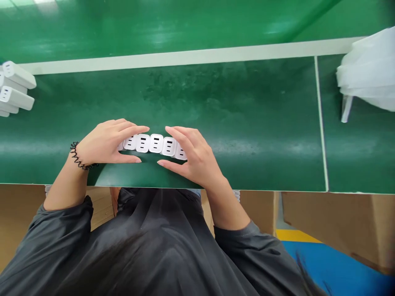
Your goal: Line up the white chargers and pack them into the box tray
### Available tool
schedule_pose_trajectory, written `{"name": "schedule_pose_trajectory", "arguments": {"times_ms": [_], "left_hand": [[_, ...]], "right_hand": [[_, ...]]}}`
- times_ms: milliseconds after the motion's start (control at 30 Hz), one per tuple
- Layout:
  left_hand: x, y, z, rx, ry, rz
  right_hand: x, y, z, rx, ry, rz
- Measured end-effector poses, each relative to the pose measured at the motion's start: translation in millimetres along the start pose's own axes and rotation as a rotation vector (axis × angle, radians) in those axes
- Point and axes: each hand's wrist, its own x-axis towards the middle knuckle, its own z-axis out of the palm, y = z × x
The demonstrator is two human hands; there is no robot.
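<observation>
A row of several white chargers stands side by side on the green belt, port faces up. My left hand cups the row's left end, fingers over the top and thumb along the near side. My right hand cups the right end the same way. Both hands press the row together from its two ends. A black coil band sits on my left wrist.
More white chargers lie stacked at the belt's far left edge. A pile of white plastic bags sits at the upper right. A pale rail runs along the belt's far side. Cardboard boxes stand below the near edge.
</observation>
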Motion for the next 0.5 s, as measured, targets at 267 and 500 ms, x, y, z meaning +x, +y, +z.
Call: {"name": "schedule_pose_trajectory", "arguments": {"times_ms": [267,500], "left_hand": [[-4.3,-1.1,-3.5,-0.055,-0.023,-0.036],[-11.5,-6.2,-9.2,-0.068,-0.115,-0.106]], "right_hand": [[23.8,4.1,6.8,-0.092,-0.158,-0.033],[89.0,36.9,6.6,-0.046,-0.046,-0.023]]}}
